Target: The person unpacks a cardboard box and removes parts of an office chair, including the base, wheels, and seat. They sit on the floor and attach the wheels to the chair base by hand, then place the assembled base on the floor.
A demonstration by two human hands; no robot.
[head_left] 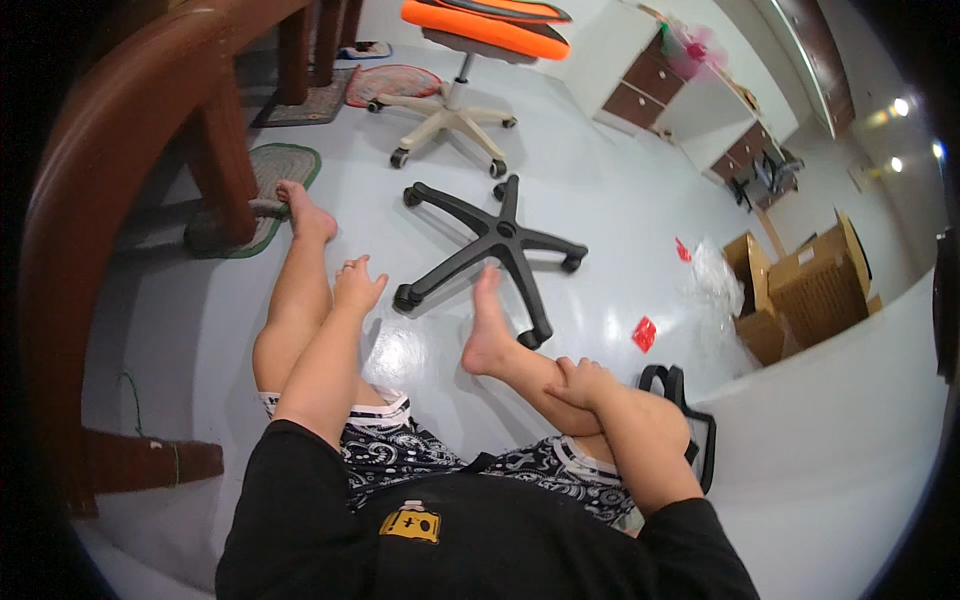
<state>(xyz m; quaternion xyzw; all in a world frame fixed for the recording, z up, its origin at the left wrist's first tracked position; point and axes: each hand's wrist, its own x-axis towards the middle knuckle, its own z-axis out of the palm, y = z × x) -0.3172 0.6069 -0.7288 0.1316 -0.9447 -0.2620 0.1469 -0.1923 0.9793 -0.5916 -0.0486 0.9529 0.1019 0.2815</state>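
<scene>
I sit on a pale glossy floor with both bare legs stretched out. My left hand (357, 284) hovers open beside my left shin, fingers spread, holding nothing. Resting on my right shin is my right hand (580, 382), its fingers curled over the leg. A black five-star chair base (497, 243) with casters lies on the floor just beyond my feet; my right foot (487, 325) nearly touches one of its arms. A black chair armrest (690, 415) lies on the floor by my right knee.
An orange office chair (470, 60) on a cream wheeled base stands behind the black base. Brown wooden furniture legs (225, 160) and mats are at left. Open cardboard boxes (800, 290), clear plastic wrap and small red packets (644, 333) lie at right. Drawers stand along the far wall.
</scene>
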